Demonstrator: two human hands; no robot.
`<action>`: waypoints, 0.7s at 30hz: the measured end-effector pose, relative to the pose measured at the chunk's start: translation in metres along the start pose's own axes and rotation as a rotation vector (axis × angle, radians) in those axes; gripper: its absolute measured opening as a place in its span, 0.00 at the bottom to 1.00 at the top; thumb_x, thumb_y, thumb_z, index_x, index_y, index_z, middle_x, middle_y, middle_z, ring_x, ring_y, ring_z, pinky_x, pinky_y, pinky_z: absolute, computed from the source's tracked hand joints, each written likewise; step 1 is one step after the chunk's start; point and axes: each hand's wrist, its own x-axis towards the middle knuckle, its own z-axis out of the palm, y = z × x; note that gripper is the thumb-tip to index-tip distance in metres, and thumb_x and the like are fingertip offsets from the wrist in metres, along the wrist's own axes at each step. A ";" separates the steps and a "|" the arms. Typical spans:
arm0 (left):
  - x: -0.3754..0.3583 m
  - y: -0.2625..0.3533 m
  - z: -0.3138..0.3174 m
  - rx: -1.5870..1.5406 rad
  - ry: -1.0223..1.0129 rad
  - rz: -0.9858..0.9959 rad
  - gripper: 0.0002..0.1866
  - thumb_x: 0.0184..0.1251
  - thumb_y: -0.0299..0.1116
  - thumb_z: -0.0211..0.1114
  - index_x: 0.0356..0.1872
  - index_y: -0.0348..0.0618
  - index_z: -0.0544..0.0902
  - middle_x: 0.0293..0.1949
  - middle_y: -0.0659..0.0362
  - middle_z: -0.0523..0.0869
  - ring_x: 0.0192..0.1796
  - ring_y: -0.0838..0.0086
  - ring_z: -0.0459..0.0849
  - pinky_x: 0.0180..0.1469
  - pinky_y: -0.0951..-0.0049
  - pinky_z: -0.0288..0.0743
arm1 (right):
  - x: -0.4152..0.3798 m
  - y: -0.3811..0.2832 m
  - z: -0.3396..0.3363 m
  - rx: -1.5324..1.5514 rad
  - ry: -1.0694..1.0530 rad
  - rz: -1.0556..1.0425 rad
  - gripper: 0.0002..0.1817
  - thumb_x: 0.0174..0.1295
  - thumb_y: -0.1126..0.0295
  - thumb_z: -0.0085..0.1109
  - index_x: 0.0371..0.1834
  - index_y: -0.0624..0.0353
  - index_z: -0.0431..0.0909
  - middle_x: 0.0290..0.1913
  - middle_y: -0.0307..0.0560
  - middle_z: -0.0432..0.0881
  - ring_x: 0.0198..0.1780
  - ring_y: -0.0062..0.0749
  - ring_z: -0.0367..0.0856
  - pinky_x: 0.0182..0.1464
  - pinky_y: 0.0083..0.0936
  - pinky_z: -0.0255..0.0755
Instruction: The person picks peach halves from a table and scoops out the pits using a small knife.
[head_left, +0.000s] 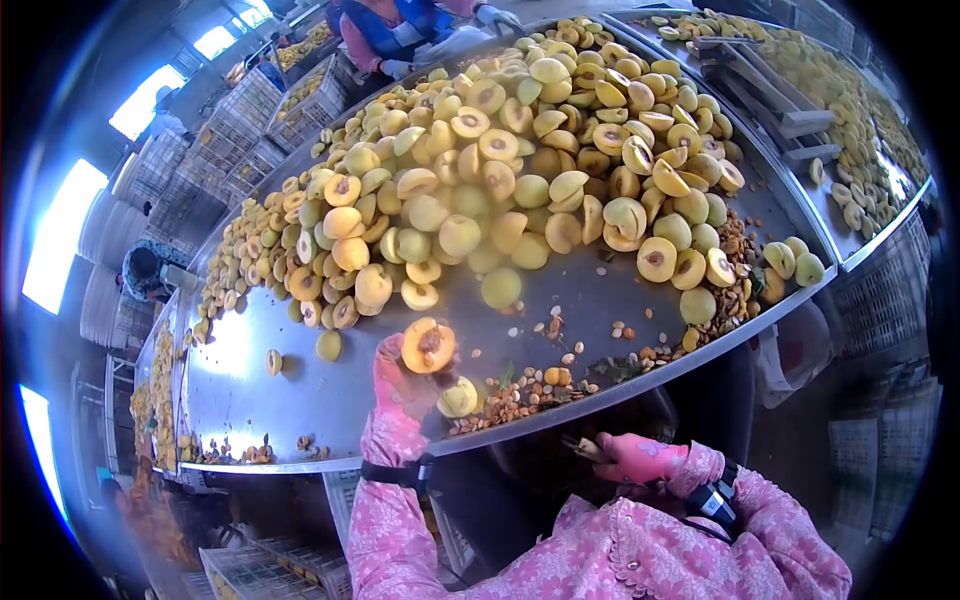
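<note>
My left hand (398, 385), in a pink glove, holds a halved yellow fruit (428, 346) with its cut face and brown centre showing, above the metal table (340, 400). A green-yellow fruit piece (458, 397) lies just right of that hand. My right hand (640, 458), also pink-gloved, is closed round a small tool (583, 447) below the table's front edge; the tool's tip is hard to make out. A large heap of halved fruit (480, 180) covers the far part of the table.
Pits and scraps (530, 397) lie along the front edge. A second table (860, 220) with fruit and wooden slats (775, 95) stands at right. Crates (235, 125) are stacked at left. A co-worker (395, 25) is across the table; another person (148, 268) is at left.
</note>
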 end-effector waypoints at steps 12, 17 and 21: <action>-0.080 -0.104 0.075 -0.166 -0.064 0.135 0.28 0.62 0.49 0.53 0.53 0.33 0.71 0.47 0.47 0.77 0.48 0.56 0.77 0.48 0.55 0.74 | -0.039 -0.075 -0.012 -0.291 0.428 -0.362 0.08 0.57 0.69 0.52 0.37 0.59 0.67 0.32 0.46 0.75 0.34 0.37 0.77 0.37 0.28 0.70; -0.085 -0.121 0.078 -0.295 -0.173 0.106 0.29 0.63 0.49 0.53 0.55 0.33 0.68 0.49 0.48 0.75 0.53 0.58 0.74 0.55 0.58 0.69 | -0.040 -0.073 -0.004 -0.315 0.606 -0.500 0.13 0.53 0.69 0.57 0.35 0.63 0.63 0.26 0.56 0.74 0.29 0.53 0.76 0.28 0.38 0.68; -0.087 -0.128 0.079 -0.343 -0.174 0.092 0.28 0.60 0.46 0.55 0.54 0.33 0.69 0.50 0.48 0.75 0.54 0.58 0.73 0.57 0.58 0.66 | -0.039 -0.071 0.000 -0.354 0.650 -0.505 0.14 0.52 0.69 0.58 0.33 0.62 0.63 0.24 0.55 0.74 0.27 0.53 0.76 0.27 0.39 0.68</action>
